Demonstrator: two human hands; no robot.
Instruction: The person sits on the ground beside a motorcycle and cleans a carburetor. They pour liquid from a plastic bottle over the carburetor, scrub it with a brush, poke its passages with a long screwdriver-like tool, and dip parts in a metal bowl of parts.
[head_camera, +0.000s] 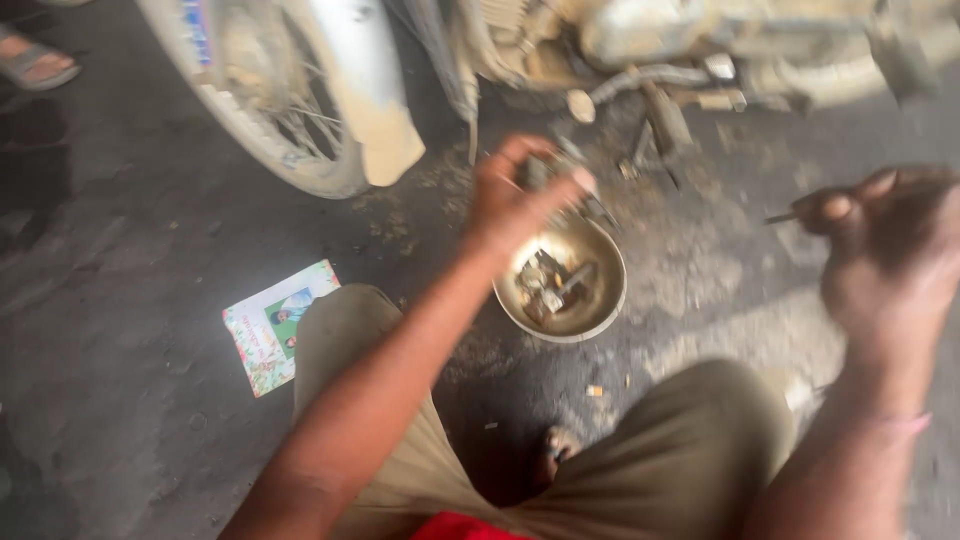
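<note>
My left hand (515, 195) is raised over a round metal bowl (610, 300) on the ground and grips a small dark metal part (545, 170), blurred by motion. Several small greasy parts (550, 285) lie in the bowl. At the right, my right hand (885, 245) is closed around a thin metal tool (785, 215) whose tip sticks out to the left. Both hands hover in front of a dusty motorcycle (640, 45), near its engine and exhaust pipe.
The motorcycle's front wheel (270, 110) and mudguard (375, 90) stand at the upper left. A printed colourful card (275, 325) lies on the dark oily floor beside my left knee. Another person's sandalled foot (35, 62) shows at the far left edge.
</note>
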